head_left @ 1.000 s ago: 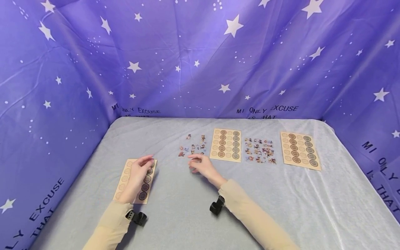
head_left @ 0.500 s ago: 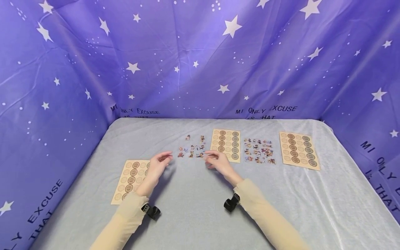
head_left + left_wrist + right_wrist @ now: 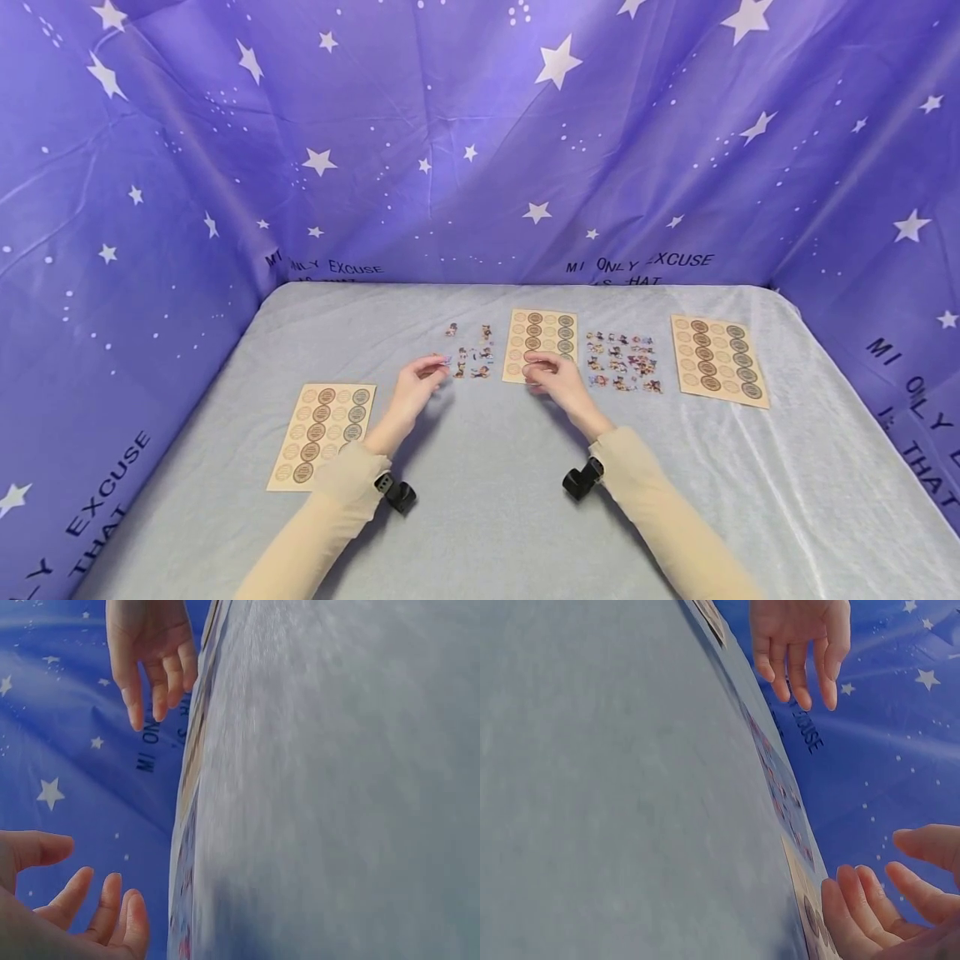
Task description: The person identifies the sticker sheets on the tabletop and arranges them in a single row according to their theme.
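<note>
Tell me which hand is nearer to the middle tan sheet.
Right. In the head view, the right hand overlaps the near part of the middle tan sheet; the left hand is off to its left, fingertips overlapping the left sticker sheet.

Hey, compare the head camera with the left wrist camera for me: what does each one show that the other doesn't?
Only the head view shows the left-hand tan sheet, the left sleeve, the right sleeve and the black wrist cameras.

Only the left wrist view shows the right hand from its palm side, with the inner sides of its fingers.

Both show the two hands, the starry curtain, the grey tablecloth, the clear sticker sheet and the middle tan sheet, these two nearly edge-on from the wrist.
</note>
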Demonstrator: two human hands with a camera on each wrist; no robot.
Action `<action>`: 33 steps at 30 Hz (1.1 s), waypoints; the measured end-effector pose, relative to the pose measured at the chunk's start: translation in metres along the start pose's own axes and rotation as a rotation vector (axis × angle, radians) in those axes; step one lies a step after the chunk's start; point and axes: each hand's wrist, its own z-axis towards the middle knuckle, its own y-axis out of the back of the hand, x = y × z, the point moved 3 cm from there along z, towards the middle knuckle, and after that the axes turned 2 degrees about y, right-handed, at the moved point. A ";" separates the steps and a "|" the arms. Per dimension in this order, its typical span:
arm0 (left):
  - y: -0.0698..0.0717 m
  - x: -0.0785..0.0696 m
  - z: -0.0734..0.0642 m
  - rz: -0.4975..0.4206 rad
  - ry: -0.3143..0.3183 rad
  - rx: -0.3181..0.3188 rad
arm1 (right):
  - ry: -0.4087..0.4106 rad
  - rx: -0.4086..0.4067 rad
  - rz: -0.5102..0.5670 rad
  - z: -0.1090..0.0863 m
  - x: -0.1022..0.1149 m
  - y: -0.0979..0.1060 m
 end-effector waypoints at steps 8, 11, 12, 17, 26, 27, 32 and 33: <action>-0.022 -0.004 0.005 -0.003 0.008 0.028 | 0.043 -0.043 0.001 0.012 -0.026 0.023; -0.028 -0.013 0.001 -0.013 -0.009 0.055 | 0.048 -0.060 0.012 0.016 -0.031 0.032; -0.030 -0.014 0.002 -0.015 -0.012 0.061 | 0.035 -0.063 0.004 0.014 -0.028 0.034; -0.043 -0.010 0.009 0.005 0.019 0.083 | -0.008 -0.116 -0.105 0.005 -0.007 0.041; -0.063 -0.004 0.022 -0.049 0.006 0.151 | 0.043 -0.131 -0.146 0.004 -0.003 0.051; -0.065 -0.004 0.023 -0.057 0.003 0.156 | 0.042 -0.132 -0.158 0.004 -0.004 0.052; -0.073 -0.007 0.025 -0.058 -0.037 0.185 | 0.024 -0.132 -0.175 0.006 -0.003 0.056; -0.075 -0.011 0.024 -0.050 -0.041 0.193 | 0.013 -0.131 -0.177 0.007 -0.004 0.057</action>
